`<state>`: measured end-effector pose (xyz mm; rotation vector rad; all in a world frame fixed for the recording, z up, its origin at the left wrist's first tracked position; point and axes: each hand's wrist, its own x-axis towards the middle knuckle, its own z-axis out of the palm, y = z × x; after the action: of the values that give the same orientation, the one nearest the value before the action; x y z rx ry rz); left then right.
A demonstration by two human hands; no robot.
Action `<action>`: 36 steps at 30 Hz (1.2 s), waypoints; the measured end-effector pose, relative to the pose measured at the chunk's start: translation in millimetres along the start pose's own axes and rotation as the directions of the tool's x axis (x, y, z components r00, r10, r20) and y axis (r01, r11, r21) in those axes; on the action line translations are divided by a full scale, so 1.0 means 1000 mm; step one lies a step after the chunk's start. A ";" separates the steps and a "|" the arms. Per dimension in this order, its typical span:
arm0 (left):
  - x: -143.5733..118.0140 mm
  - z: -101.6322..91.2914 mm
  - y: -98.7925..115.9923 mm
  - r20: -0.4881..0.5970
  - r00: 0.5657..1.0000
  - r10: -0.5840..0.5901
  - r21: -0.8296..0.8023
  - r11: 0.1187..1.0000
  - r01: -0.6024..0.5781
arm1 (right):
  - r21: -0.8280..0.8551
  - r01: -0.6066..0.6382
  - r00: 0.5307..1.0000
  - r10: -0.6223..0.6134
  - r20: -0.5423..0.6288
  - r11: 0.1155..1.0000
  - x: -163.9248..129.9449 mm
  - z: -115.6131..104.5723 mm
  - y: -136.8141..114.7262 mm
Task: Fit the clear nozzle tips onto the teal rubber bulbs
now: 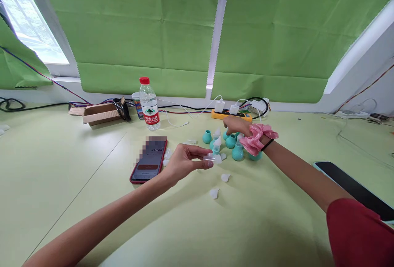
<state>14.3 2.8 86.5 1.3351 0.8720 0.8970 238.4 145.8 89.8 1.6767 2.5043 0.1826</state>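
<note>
Cardboard, brown and folded into a shallow open box (100, 113), lay far left on the pale green worktop (61, 185), beside a clear plastic water bottle with a red cap (149, 104). Nearer, a red-cased smartphone (149, 160) lay flat, screen up. Just right of it the left hand (183, 161) hovered over the worktop, its grip closed to a pinch, thumb and fingers holding a small clear plastic tip (210, 158). Two more translucent white tips (214, 193) lay loose on the worktop a little nearer the person. Beyond them stood a cluster of small teal rubber bulbs (237, 152) (some already capped with clear tips). The right hand (237, 126), a pink fabric scrunchie (257, 137) on its wrist, reached into that cluster from above; whether its grip had closed on a bulb I cannot tell. Behind it sat a yellow power strip (230, 115) with white chargers. At far right a dark flat tablet (353, 187) lay on the worktop.
</note>
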 end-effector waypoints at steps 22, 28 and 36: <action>0.004 -0.002 -0.010 -0.076 0.976 -0.206 -0.455 0.878 0.150 | 0.409 0.606 0.696 -0.207 -0.687 0.682 -0.117 -0.045 -0.116; 0.003 0.002 -0.014 -0.088 0.976 -0.202 -0.478 0.868 0.136 | 0.502 0.687 0.631 -0.087 -0.771 0.525 -0.099 -0.012 -0.127; 0.004 -0.010 0.003 -0.254 0.963 0.095 -0.274 0.947 -0.166 | 0.453 0.648 0.571 0.003 -0.821 0.612 -0.105 -0.023 -0.118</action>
<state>6.6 10.6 89.4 1.0498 0.8001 1.2598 167.0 3.3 96.1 1.3158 3.9691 -0.2772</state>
